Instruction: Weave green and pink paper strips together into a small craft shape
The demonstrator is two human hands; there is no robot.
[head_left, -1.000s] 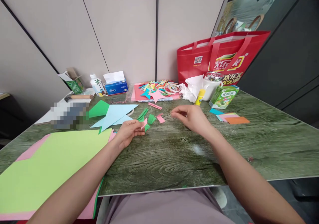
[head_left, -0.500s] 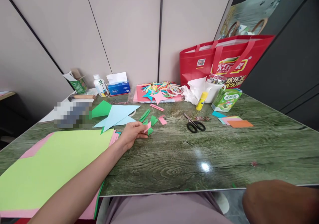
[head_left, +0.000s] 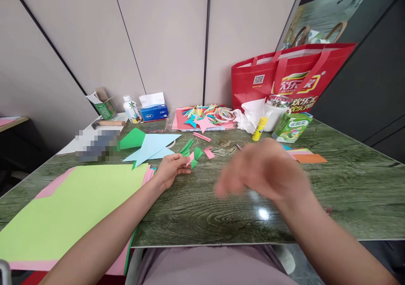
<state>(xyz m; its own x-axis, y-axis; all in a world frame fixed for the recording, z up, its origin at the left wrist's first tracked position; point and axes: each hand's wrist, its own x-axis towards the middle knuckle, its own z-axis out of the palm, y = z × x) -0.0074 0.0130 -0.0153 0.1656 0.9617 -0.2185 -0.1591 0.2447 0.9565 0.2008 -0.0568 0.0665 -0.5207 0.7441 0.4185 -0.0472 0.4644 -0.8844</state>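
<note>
My left hand pinches a small pink paper piece between thumb and fingers, just above the table. Green paper scraps lie right beside it, and a folded pink scrap is a little farther right. My right hand hangs over the table, smeared by motion, so its fingers cannot be made out. Behind it only the tip of the scissors shows; their black handles are hidden. Light blue paper star shapes and a green paper piece lie beyond my left hand.
A stack of large coloured sheets covers the left front. Along the back stand a tissue box, a bottle, paper stars, a glue stick, a drink carton and a red bag. Coloured cards lie right.
My right hand has come up from the lower right edge to over the table's middle, now covering most of the scissors. My left hand keeps its pinch on the pink paper. The view has shifted slightly.
</note>
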